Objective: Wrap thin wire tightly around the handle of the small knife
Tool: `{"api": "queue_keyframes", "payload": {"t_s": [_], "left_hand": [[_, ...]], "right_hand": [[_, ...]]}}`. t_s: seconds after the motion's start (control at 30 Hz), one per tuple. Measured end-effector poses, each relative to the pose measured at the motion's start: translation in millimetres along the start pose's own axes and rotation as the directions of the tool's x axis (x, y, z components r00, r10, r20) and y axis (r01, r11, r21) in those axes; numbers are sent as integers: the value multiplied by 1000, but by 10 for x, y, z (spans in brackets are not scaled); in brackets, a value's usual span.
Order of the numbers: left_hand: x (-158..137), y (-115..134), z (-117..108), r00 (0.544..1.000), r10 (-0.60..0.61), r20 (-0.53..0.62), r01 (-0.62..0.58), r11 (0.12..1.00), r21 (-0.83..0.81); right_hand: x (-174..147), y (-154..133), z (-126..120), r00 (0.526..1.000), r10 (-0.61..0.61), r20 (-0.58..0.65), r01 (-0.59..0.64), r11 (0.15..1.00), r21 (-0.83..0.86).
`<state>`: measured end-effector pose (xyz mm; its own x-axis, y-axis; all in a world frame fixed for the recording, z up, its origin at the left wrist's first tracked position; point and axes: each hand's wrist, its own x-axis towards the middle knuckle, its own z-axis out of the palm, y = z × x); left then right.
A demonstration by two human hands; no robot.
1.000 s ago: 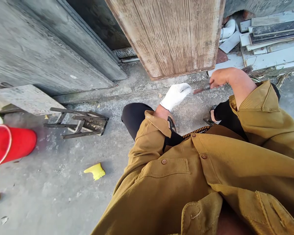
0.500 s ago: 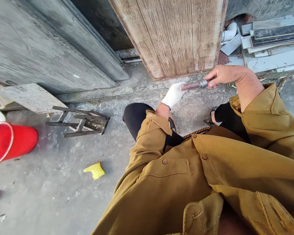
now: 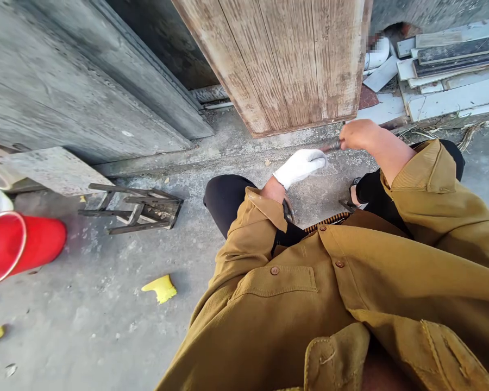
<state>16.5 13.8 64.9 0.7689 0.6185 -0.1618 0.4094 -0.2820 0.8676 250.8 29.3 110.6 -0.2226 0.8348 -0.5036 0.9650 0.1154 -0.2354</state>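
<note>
My left hand (image 3: 301,167), in a white knit glove, is closed around one end of a short brown rod (image 3: 329,147). Most of that end is hidden in the glove. Silvery wire is coiled around the rod's other end, where it meets the fingers of my right hand (image 3: 358,134). This hand is bare and closed at the coil, a little blurred; its fingertips are turned away. Both hands are above the concrete floor, in front of the lower edge of a brown plank door (image 3: 297,81).
A small wooden stool (image 3: 146,209) lies on its side at left, near a tipped red bucket (image 3: 44,239) and a leaning board (image 3: 61,171). A yellow scrap (image 3: 162,288) is on the floor. Stacked white boards (image 3: 456,100) and a white pipe (image 3: 378,54) stand at right.
My right hand has turned over and moved slightly down, its fingers now curled at the coil. My left hand has shifted right and down, covering more of the rod.
</note>
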Motion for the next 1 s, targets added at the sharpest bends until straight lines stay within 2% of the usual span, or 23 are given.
{"api": "queue_keyframes", "payload": {"t_s": [0.03, 0.1, 0.17, 0.23, 0.3, 0.33, 0.4, 0.43, 0.47, 0.5, 0.53, 0.57, 0.63, 0.7, 0.77, 0.8, 0.83, 0.87, 0.9, 0.93, 1.0], "left_hand": [[-17, -1, -59, 999, 6, -36, -4, 997, 74], [-51, -18, -181, 994, 24, -104, -3, 982, 189], [-78, -51, -274, 989, 19, -148, 16, 972, 236], [-84, -84, -308, 985, 7, -171, 31, 976, 215], [-64, -103, -276, 981, 7, -194, 20, 990, 138], [-47, -104, -240, 978, 8, -210, 9, 997, 79], [-10, -89, -151, 975, 0, -223, -15, 998, -66], [6, -75, -107, 976, -5, -216, -26, 989, -144], [19, -59, -68, 980, -7, -201, -39, 974, -221], [27, -42, -35, 983, -1, -184, -54, 955, -292], [32, -26, -9, 986, 11, -169, -71, 933, -354], [33, -13, 11, 987, 24, -159, -88, 911, -404], [26, 7, 41, 991, 39, -126, -93, 882, -462], [13, 12, 66, 998, 41, -54, -61, 886, -461], [-3, 7, 85, 998, 59, 31, -40, 905, -423], [-10, 2, 88, 995, 77, 67, -44, 916, -400], [-15, -4, 85, 992, 91, 82, -54, 924, -378], [-19, -10, 74, 992, 96, 78, -62, 932, -358], [-21, -16, 56, 994, 86, 60, -61, 938, -340], [-20, -23, 30, 997, 64, 33, -50, 945, -323], [-14, -41, -33, 999, 0, -35, -10, 959, -284]], "right_hand": [[-1, -11, 32, 995, 36, 98, -31, 998, -53], [-33, -16, 54, 944, 41, 326, -5, 994, -113], [-99, 9, 19, 872, -93, 480, 123, 992, -30], [-178, 63, -51, 814, -272, 513, 222, 962, 159], [-252, 128, -116, 785, -440, 437, 281, 881, 381], [-280, 160, -138, 780, -518, 351, 314, 809, 497], [-312, 208, -154, 791, -609, 63, 389, 579, 717], [-313, 222, -153, 805, -584, -103, 419, 437, 795], [-303, 229, -148, 827, -506, -244, 437, 307, 845], [-286, 230, -145, 858, -389, -337, 439, 211, 873], [-264, 226, -144, 890, -255, -379, 426, 162, 890], [-240, 218, -149, 916, -112, -386, 400, 159, 903], [-199, 197, -170, 924, 134, -358, 314, 265, 912], [-176, 176, -198, 897, 276, -346, 180, 487, 855], [-163, 157, -207, 899, 267, -348, 16, 773, 635], [-154, 147, -196, 923, 223, -313, -58, 886, 460], [-141, 136, -174, 954, 181, -241, -112, 955, 274], [-126, 123, -141, 983, 143, -114, -131, 985, 108], [-109, 108, -100, 992, 117, 42, -117, 993, -6], [-94, 92, -56, 975, 90, 204, -80, 995, -61], [-81, 62, 13, 899, -10, 438, 29, 999, -35]]}}
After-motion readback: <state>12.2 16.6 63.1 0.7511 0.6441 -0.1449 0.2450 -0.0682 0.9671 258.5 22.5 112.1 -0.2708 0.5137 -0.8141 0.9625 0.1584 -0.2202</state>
